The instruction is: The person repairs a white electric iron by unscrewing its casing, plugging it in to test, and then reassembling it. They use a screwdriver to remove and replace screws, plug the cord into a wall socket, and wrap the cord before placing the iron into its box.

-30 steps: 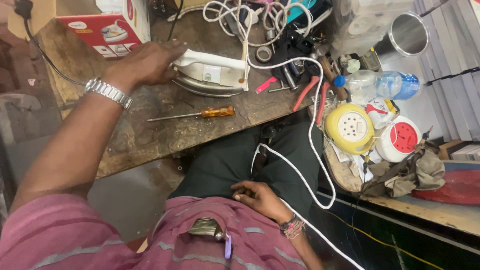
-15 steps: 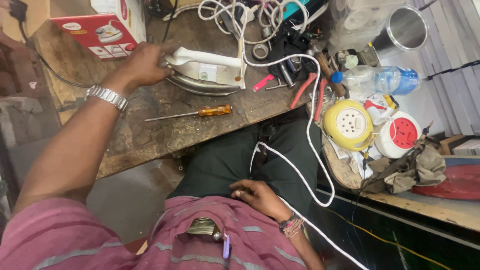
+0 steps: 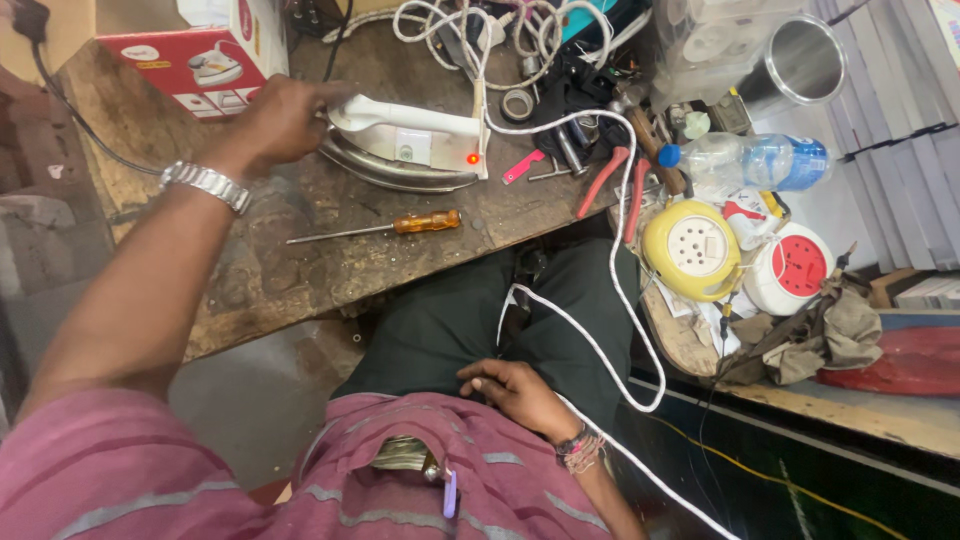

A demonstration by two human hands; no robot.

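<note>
A white and silver clothes iron (image 3: 410, 140) lies on a worn wooden workbench (image 3: 260, 285), with a small red lamp glowing on its side. My left hand (image 3: 275, 120), with a metal watch (image 3: 205, 185) on the wrist, grips the iron's left end. A white cord (image 3: 600, 340) runs from the iron down over my lap. My right hand (image 3: 515, 385) rests on my thigh beside that cord, fingers loosely curled and holding nothing. An orange-handled screwdriver (image 3: 400, 225) lies on the bench just in front of the iron.
A red and white iron box (image 3: 200, 50) stands at the bench's back left. Red-handled pliers (image 3: 610, 175), tangled white cables and small tools crowd the back. To the right are a yellow extension reel (image 3: 690, 250), a white and red one (image 3: 795, 268), a plastic bottle (image 3: 750, 162) and a steel cup (image 3: 795, 65).
My left hand stays on the iron's end and my right hand stays on my thigh. Only the view has shifted slightly.
</note>
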